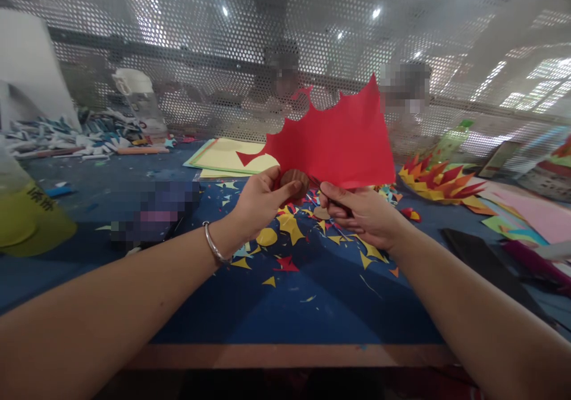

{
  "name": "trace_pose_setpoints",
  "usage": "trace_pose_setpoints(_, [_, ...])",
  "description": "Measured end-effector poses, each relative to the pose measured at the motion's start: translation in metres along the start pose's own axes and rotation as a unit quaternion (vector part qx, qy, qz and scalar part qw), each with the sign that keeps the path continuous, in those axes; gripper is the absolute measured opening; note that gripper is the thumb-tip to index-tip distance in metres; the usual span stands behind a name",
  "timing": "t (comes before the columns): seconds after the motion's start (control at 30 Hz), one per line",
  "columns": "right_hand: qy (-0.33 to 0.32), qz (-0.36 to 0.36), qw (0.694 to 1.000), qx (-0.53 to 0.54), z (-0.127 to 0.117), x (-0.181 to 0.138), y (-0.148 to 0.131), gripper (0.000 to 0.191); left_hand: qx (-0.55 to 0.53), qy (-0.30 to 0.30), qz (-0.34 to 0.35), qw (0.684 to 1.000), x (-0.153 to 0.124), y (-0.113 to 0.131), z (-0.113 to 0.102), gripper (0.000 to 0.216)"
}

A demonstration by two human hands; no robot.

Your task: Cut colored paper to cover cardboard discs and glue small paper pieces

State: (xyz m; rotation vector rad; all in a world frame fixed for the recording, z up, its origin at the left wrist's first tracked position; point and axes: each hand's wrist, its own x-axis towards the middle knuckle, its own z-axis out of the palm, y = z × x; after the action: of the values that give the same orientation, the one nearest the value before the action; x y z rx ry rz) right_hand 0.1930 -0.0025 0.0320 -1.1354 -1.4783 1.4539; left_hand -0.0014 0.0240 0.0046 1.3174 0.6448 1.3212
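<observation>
My left hand (pixel 265 200), closed, pinches the lower edge of a sheet of red paper (pixel 339 135) together with a round brown wood-grained disc (pixel 294 184). Curved bites run along the paper's upper left edge, and a pointed scrap hangs out to the left. Thumb and fingers of my right hand (pixel 361 212) are wrapped round dark-handled scissors (pixel 314 182), mostly hidden by the hand. Their blades lie by the paper's lower edge, close to the disc. Below both hands, yellow paper scraps (pixel 291 227) and a red scrap (pixel 286 263) are strewn on the blue tabletop (pixel 285 316).
A yellow cup (pixel 40 215) and a dark phone-like object (pixel 156 212) stand left. Yellow and green sheets (pixel 223 153) lie behind my hands. To the right are a flame-shaped paper piece (pixel 439 183), a green-capped bottle (pixel 452 141) and a black strip (pixel 486 263). A perforated metal panel (pixel 200 90) rises behind.
</observation>
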Motion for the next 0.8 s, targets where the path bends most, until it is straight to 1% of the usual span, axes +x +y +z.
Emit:
trace_pose_setpoints(0.1, [-0.013, 0.019, 1.000, -0.007, 0.000, 0.000, -0.001, 0.042, 0.049, 0.045, 0.009, 0.998, 0.003, -0.002, -0.005, 0.012])
trace_pose_setpoints(0.2, [-0.014, 0.021, 1.000, -0.016, 0.001, 0.001, -0.001, 0.040, 0.103, 0.048, 0.020, 0.993, 0.003, -0.005, -0.008, 0.013])
trace_pose_setpoints(0.27, [-0.010, 0.021, 1.000, -0.021, 0.000, 0.001, -0.002, 0.040, 0.121, 0.042, 0.022, 0.992, 0.002, -0.005, -0.008, 0.015])
trace_pose_setpoints(0.37, [-0.004, 0.022, 0.999, -0.025, -0.001, 0.002, -0.002, 0.040, 0.103, 0.027, 0.010, 0.994, 0.000, -0.004, -0.005, 0.018])
trace_pose_setpoints(0.47, [-0.002, 0.019, 0.999, -0.029, -0.002, 0.003, -0.002, 0.040, 0.057, 0.014, -0.002, 0.998, -0.001, -0.002, -0.003, 0.019])
trace_pose_setpoints(0.5, [-0.001, 0.017, 0.999, -0.031, -0.001, 0.002, -0.003, 0.041, 0.041, 0.002, -0.011, 0.999, -0.002, -0.001, -0.002, 0.018])
trace_pose_setpoints(0.63, [0.006, 0.012, 0.999, -0.038, 0.000, 0.001, -0.004, 0.042, -0.011, -0.075, -0.050, 0.996, -0.007, 0.001, 0.002, 0.019])
trace_pose_setpoints(0.73, [0.001, 0.007, 0.999, -0.038, 0.001, 0.000, -0.005, 0.042, -0.038, -0.091, -0.048, 0.994, -0.010, 0.001, 0.005, 0.021])
trace_pose_setpoints(0.8, [0.000, 0.002, 0.999, -0.038, 0.000, -0.001, -0.006, 0.044, -0.032, -0.098, -0.047, 0.994, -0.010, 0.001, 0.006, 0.020])
